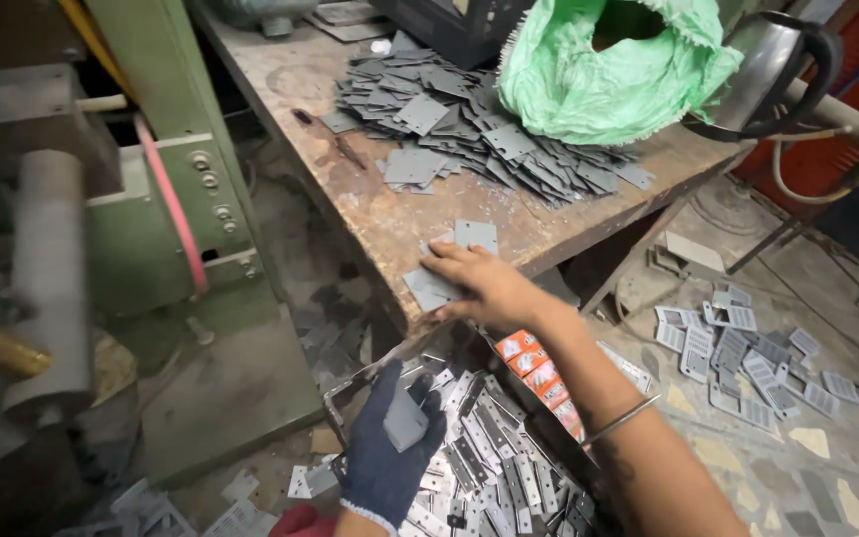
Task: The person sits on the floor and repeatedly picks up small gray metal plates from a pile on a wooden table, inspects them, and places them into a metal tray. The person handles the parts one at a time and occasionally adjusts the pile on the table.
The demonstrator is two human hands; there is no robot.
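Under my right hand (484, 288) fingers, spread flat: grey plate (429, 288) at worktop (370, 214) edge. Left hand (390, 443), gloved, fingers clamped on another plate (405, 423) over the bin (489, 467).

The worn wooden table (370, 214) serves as the landmark. The bare right hand (479, 283) lies flat on a few grey metal plates (444, 273) at the table's near edge, fingers spread over them. Farther back on the table spreads a big heap of plates (479, 124), with a green sack (608, 70) against its far side and a dark kettle (773, 65) beyond that. Below the table's near edge, the left hand (385, 447), in a dark blue glove, grips one small plate (405, 420) above a tin of punched pieces (499, 457). Right of the table, more perforated plates (748, 353) lie scattered on the floor. Left of the table stands a green machine (166, 189).
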